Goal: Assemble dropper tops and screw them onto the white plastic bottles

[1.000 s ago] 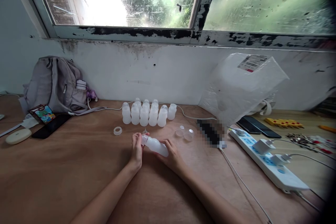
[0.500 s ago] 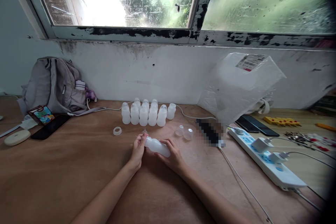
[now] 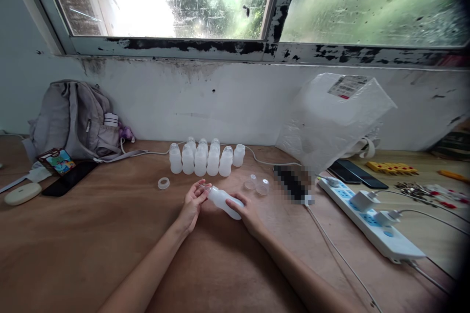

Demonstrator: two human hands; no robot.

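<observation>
A translucent white bottle [image 3: 223, 200] lies tilted between my hands, its neck toward the left. My right hand [image 3: 246, 210] is wrapped round its lower end. My left hand [image 3: 193, 204] pinches a small clear piece at the bottle's neck; its exact shape is hard to make out. Behind them several white bottles [image 3: 200, 160] stand upright in a cluster, and one without a top [image 3: 239, 155] stands at their right end. A white ring [image 3: 163, 183] lies to the left, and two clear caps [image 3: 262, 187] lie to the right.
A grey backpack [image 3: 75, 120] leans at the back left, with a black phone [image 3: 69, 178] before it. On the right are a white power strip [image 3: 370, 220] with plugs and cables, a clear plastic bag [image 3: 330, 122], and a blurred-out dark device [image 3: 292, 183].
The bottle has shifted slightly right, with its neck uncovered more. My left hand has turned, its palm showing more, and my right hand has moved a little right.
</observation>
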